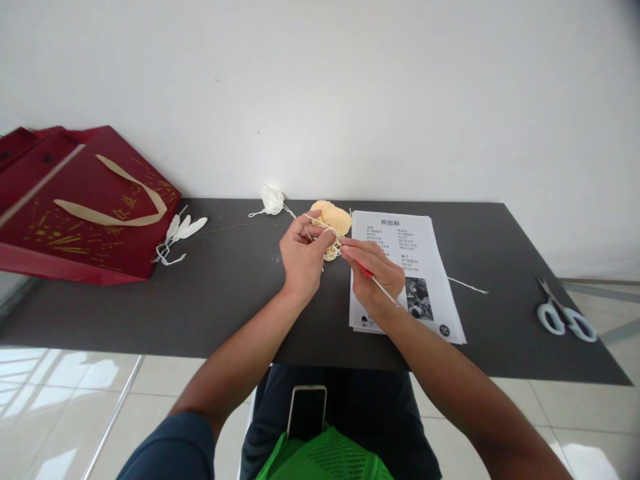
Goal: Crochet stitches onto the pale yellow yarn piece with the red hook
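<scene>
Above the dark table (225, 293), my left hand (301, 255) pinches a small cream crochet piece (332, 251), with yarn strung over its raised forefinger. My right hand (376, 273) is closed on a crochet hook (380, 285) with a red grip; the hook's tip is at the crochet piece. A ball of pale yellow yarn (333, 215) lies just behind my hands. The strand runs from it to my left fingers.
A printed instruction sheet (410, 267) lies under my right hand. White yarn (273, 199) sits at the back, white pieces (181, 233) beside a red gift bag (85, 207) on the left. Scissors (564, 313) lie at the far right. A phone (307, 410) rests in my lap.
</scene>
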`<action>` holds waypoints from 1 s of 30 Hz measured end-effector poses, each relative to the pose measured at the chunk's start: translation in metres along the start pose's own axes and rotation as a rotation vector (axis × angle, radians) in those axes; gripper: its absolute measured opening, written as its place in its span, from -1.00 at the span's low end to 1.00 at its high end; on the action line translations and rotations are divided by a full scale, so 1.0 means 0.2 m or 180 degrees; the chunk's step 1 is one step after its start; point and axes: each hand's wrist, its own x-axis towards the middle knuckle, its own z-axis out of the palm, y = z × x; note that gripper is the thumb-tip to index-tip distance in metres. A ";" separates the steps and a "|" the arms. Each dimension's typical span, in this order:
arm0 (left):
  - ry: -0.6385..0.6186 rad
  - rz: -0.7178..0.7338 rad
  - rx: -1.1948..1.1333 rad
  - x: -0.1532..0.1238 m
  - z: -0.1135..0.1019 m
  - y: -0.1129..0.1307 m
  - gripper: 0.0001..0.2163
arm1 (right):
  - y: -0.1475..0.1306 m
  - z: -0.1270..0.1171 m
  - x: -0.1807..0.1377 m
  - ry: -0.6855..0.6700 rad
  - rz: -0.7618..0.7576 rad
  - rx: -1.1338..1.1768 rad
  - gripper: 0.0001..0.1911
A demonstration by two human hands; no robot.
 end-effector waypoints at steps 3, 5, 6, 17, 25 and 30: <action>-0.0115 -0.0443 -0.0314 0.00 0.01 0.02 -0.61 | 0.01 0.00 0.00 -0.0012 0.0060 -0.0029 -0.57; -0.0228 -0.0737 -0.0499 0.01 0.00 0.03 -0.58 | 0.01 0.00 0.00 -0.0001 0.0120 -0.0022 -0.59; -0.0297 -0.0872 -0.0589 0.01 0.00 0.04 -0.56 | 0.01 0.00 0.00 0.0009 0.0156 0.0005 -0.61; -0.0646 -0.1357 -0.0822 0.05 -0.02 0.04 -0.45 | 0.01 0.03 0.05 0.0584 0.1389 0.1046 -0.87; -0.0669 -0.0951 -0.0358 0.04 -0.03 0.03 -0.47 | 0.05 0.00 0.10 0.0611 0.1324 0.1319 -0.90; -0.0549 -0.0565 0.0163 0.04 -0.03 0.01 -0.42 | 0.00 -0.04 0.09 0.0433 0.0826 0.0582 -0.92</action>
